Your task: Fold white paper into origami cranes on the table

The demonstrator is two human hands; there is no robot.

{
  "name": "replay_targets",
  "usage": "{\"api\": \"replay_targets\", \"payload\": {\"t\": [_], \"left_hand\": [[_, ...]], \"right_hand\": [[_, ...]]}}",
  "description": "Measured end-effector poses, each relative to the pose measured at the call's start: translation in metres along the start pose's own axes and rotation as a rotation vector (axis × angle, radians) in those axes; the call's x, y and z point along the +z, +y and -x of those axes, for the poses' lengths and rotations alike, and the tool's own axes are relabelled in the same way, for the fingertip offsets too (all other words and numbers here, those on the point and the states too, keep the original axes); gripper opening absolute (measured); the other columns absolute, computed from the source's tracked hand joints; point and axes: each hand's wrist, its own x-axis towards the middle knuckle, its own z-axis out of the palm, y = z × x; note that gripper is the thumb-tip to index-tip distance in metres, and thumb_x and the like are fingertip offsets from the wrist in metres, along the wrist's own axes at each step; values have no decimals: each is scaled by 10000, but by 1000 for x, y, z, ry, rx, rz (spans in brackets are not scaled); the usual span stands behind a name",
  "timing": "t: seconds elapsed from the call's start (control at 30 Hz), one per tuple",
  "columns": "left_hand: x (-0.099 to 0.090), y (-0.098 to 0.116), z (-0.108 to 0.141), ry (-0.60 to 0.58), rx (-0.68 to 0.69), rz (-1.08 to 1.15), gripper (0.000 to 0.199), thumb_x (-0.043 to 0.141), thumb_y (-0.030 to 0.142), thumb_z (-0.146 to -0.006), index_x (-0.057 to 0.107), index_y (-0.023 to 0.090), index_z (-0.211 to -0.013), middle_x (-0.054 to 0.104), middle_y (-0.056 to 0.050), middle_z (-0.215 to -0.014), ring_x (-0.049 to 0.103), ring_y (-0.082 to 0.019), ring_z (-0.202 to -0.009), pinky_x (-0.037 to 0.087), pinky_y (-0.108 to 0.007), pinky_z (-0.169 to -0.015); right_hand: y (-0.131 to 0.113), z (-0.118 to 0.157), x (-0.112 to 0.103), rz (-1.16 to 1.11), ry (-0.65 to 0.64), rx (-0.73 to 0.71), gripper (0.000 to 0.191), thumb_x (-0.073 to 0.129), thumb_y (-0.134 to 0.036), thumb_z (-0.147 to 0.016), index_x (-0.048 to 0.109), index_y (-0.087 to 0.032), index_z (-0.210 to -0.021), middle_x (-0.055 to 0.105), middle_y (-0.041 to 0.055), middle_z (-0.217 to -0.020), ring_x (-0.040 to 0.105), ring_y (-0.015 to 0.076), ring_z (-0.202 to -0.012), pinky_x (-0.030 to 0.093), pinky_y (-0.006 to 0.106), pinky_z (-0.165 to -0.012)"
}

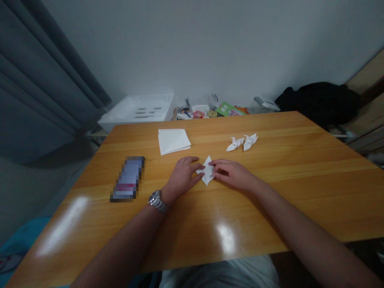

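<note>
A small piece of folded white paper [207,171], roughly diamond-shaped, lies on the wooden table between my hands. My left hand [186,174], with a metal watch on its wrist, pinches the paper's left side between thumb and fingers. From the other side, my right hand [232,173] has its thumb and fingertips closed on the right edge. Fingertips cover both side corners, while the top and bottom points show. Beyond my right hand sit two folded paper birds, a left one [235,144] and a right one [250,141], close together.
A stack of lined paper [173,141] lies beyond my left hand. At the left is a phone [128,179] with a blurred screen. Behind the wooden table [192,236] stand a white plastic bin [141,108], small clutter with a green packet [229,109], and a black cloth heap [319,102].
</note>
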Motion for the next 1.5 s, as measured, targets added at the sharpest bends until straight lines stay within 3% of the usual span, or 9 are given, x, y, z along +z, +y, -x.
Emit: {"api": "replay_targets", "payload": {"t": [0.27,0.5,0.7,1.0,1.13,1.5], "left_hand": [[1,4,0,3,16,-29,254,648,370,-915,700,219,-1112,607,-109,-1290,550,-287,-1197,432,-480,-1040],[-1,7,0,-6,29,-29,238,656,339,-912,686,192,-1098,603,-124,-1288,556,-285,-1194,444,-473,-1044],[2,7,-3,-17,112,67,262,640,251,-927,657,183,-1180,630,-100,-1267,577,-249,-1173,474,-413,-1033],[0,9,-5,-119,135,127,199,567,217,-968,715,180,-1097,695,-82,-1170,650,-216,-1075,519,-358,-983],[0,8,-5,-119,151,117,208,558,231,-977,715,193,-1109,698,-73,-1170,659,-208,-1056,516,-354,-977],[0,8,-5,-101,155,123,221,542,248,-983,727,205,-1095,694,-76,-1163,659,-209,-1045,513,-353,-968]], "right_hand": [[12,-1,6,42,48,-37,35,670,-179,-891,694,-205,-890,678,104,-1226,629,236,-1130,491,415,-976],[4,-2,10,8,52,-103,130,618,-112,-909,702,-199,-957,682,84,-1054,642,200,-994,524,358,-889],[6,-2,9,2,38,-75,98,626,-127,-915,693,-193,-942,664,81,-1045,633,199,-985,521,349,-878],[3,0,6,-20,-13,-68,131,700,-187,-871,702,-195,-1002,654,96,-1119,628,217,-1044,518,373,-926],[0,1,3,-18,-34,-77,180,721,-179,-852,709,-195,-1031,653,100,-1135,628,221,-1065,514,375,-945],[4,0,4,5,-28,-137,96,663,-223,-919,740,-213,-976,688,87,-1098,655,210,-1028,521,362,-925]]}}
